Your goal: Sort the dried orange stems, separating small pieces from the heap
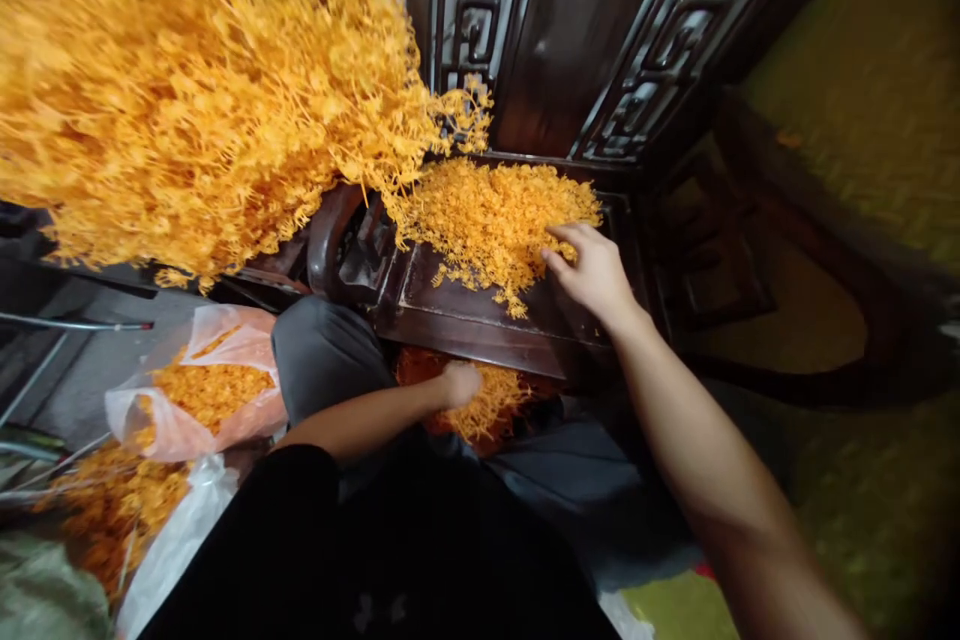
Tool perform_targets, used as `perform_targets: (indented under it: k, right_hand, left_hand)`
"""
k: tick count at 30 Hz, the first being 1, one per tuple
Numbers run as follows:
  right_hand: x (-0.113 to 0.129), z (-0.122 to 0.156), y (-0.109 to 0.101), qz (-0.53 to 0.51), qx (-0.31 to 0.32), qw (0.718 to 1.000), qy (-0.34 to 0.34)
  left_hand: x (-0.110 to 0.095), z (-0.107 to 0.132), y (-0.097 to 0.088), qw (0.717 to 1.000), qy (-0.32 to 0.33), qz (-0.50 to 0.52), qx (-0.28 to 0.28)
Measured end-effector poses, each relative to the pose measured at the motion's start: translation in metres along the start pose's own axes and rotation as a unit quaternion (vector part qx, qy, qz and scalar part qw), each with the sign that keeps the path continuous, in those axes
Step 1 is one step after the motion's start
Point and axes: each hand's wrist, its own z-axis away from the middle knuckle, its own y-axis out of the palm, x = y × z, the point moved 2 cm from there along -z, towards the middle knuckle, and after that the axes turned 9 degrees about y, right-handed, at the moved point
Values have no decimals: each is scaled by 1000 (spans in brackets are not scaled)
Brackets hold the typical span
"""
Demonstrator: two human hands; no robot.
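A heap of small orange plastic sprigs point(499, 215) lies on the seat of a dark carved wooden chair point(465, 315). My right hand point(592, 270) reaches to the heap's right edge, fingers bent and touching the sprigs. My left hand point(459, 383) is lower, in front of the seat edge, closed round a bunch of orange sprigs point(491, 405) held over my lap. A big bushy mass of orange artificial branches point(187, 90) fills the upper left.
A clear plastic bag of orange sprigs point(202, 385) sits on the floor at the left, with more loose sprigs point(112, 500) and a white bag point(176, 550) below it. The chair's carved backrest point(585, 30) rises behind. A woven yellow-green mat point(870, 70) covers the right.
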Motion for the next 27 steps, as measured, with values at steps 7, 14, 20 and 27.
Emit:
perform_targets:
  k: [7,14,20,27]
  right_hand:
    - [48,-25,-14,-57,-111,989,-77]
    - [236,-109,-20,-152,-112,947,-261]
    - [282,-170,12,-177,30,963,-199]
    - [216,-208,-39,-388,-122,907,-110]
  left_hand:
    - [-120,26,-46,872,159,-398,236]
    - [-309,70,-131,778,336,-504,-165]
    - [-348,19,-230,653,268,-642,-300]
    - [-320,-7,-292,663,129,-691,-256]
